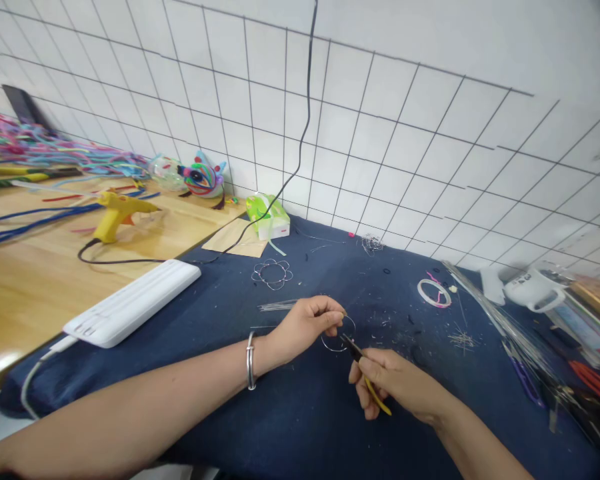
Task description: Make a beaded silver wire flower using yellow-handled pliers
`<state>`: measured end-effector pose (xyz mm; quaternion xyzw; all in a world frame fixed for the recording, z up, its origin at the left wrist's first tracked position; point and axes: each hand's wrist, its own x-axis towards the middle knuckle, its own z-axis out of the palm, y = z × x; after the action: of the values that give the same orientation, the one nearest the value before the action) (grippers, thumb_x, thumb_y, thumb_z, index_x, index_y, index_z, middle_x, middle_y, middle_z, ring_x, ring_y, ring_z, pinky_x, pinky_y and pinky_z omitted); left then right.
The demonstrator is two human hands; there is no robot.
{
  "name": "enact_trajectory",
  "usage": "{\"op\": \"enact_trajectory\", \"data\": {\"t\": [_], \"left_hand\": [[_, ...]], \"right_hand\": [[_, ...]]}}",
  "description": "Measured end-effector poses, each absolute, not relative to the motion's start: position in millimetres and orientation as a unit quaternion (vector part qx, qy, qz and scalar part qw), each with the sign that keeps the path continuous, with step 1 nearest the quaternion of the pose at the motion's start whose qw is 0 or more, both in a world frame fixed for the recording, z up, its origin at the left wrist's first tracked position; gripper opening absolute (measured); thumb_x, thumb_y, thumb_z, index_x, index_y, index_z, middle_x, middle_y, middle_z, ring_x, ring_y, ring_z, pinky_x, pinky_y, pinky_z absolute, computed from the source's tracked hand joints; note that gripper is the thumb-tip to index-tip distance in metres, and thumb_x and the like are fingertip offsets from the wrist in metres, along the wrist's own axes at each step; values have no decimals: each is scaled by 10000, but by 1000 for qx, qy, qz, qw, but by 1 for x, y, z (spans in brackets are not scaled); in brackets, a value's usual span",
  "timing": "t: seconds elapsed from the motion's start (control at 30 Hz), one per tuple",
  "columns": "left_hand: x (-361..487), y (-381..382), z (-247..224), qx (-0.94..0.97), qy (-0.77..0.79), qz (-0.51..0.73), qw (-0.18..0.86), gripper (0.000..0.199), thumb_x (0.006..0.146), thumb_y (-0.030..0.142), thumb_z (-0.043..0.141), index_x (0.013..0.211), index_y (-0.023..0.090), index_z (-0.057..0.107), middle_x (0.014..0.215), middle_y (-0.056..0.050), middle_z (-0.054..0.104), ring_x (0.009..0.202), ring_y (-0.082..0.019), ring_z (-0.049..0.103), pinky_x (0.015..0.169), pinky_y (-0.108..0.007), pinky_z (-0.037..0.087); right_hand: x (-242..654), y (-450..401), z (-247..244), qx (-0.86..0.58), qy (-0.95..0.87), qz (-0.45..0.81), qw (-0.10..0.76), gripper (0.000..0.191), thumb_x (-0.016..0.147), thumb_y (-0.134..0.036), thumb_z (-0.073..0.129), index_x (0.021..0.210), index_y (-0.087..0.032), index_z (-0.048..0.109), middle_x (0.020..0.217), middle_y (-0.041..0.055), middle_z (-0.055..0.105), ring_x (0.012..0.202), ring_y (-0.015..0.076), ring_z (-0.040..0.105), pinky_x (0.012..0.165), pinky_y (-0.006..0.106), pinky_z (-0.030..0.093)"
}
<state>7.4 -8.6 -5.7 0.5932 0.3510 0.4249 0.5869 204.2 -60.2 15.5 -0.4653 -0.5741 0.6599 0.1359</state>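
Between finger and thumb, my left hand (321, 321) pinches a thin wire ring (353, 323) above the dark blue cloth (300, 427). My right hand (387, 377) is closed around pliers (375, 395) with yellow handles and dark jaws. The tips of the jaws meet the ring close to my left fingertips; whether they grip the wire is too small to tell. A bundle of straight wires (277, 305) lies beside my left hand. Farther back sits a flower-shaped wire piece (272, 273) with looped petals.
A white power strip (133, 303) and a yellow glue gun (123, 212) are to the left. Wire scraps (464, 340) lie at the right, near a roll of clear line (434, 293), purple-handled scissors (527, 380) and a white mug (533, 291). A green tissue pack (269, 215) stands at the back.
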Motion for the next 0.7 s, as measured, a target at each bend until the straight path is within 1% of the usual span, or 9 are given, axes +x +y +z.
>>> {"op": "enact_trajectory", "data": {"t": [0.1, 0.2, 0.27, 0.3, 0.4, 0.47, 0.53, 0.63, 0.7], "left_hand": [[7, -7, -6, 571, 342, 419, 618, 143, 775, 249, 548, 810, 115, 587, 676, -3, 566, 566, -71, 503, 558, -199, 408], [10, -11, -9, 592, 312, 359, 651, 156, 756, 260, 574, 808, 115, 600, 659, -5, 570, 573, -79, 514, 570, -207, 425], [13, -16, -10, 607, 295, 323, 664, 165, 757, 269, 574, 815, 119, 608, 671, -10, 576, 589, -85, 526, 577, -210, 438], [14, -18, -11, 612, 289, 310, 667, 166, 759, 272, 572, 816, 121, 611, 684, -12, 578, 597, -86, 531, 579, -210, 444], [17, -24, -11, 624, 271, 278, 678, 161, 761, 270, 571, 817, 126, 616, 756, -26, 593, 615, -86, 540, 594, -216, 461], [18, -25, -11, 627, 263, 264, 684, 159, 757, 266, 575, 819, 126, 619, 802, -35, 599, 623, -86, 546, 600, -221, 469], [18, -26, -11, 632, 267, 258, 681, 161, 756, 267, 578, 818, 126, 624, 795, -34, 599, 617, -86, 547, 593, -217, 468], [18, -26, -10, 634, 279, 254, 675, 162, 754, 276, 579, 801, 128, 625, 728, -17, 587, 594, -83, 540, 572, -207, 459], [17, -25, -10, 634, 283, 250, 675, 165, 750, 282, 584, 783, 126, 626, 703, -11, 582, 585, -82, 537, 559, -200, 453]], "right_hand": [[205, -60, 23, -531, -642, 513, 204, 271, 815, -419, 453, 792, -162, 535, 640, -4, 566, 596, 107, 550, 585, 233, 418], [208, -58, 25, -586, -649, 383, 299, 247, 764, -395, 534, 905, -193, 554, 705, -11, 557, 654, 116, 534, 625, 246, 418], [207, -59, 23, -575, -642, 389, 325, 324, 745, -382, 565, 1016, -209, 532, 733, -16, 546, 652, 113, 528, 622, 246, 423], [206, -60, 22, -562, -642, 403, 331, 325, 751, -377, 559, 1028, -209, 530, 725, -18, 542, 645, 110, 527, 619, 245, 425], [202, -63, 19, -520, -653, 432, 341, 195, 802, -353, 494, 878, -187, 563, 664, -19, 543, 637, 105, 526, 634, 245, 427], [201, -64, 18, -500, -658, 445, 345, 171, 820, -325, 469, 799, -180, 555, 647, -19, 551, 631, 100, 525, 645, 245, 425], [202, -64, 18, -495, -656, 459, 339, 134, 806, -295, 491, 840, -182, 555, 654, -24, 549, 631, 97, 525, 640, 243, 424], [203, -63, 17, -501, -651, 468, 325, 195, 761, -292, 555, 928, -191, 560, 695, -23, 540, 643, 101, 524, 613, 237, 420], [202, -63, 17, -494, -653, 476, 320, 192, 757, -327, 565, 884, -183, 571, 699, -16, 541, 649, 104, 522, 612, 240, 417]]}}
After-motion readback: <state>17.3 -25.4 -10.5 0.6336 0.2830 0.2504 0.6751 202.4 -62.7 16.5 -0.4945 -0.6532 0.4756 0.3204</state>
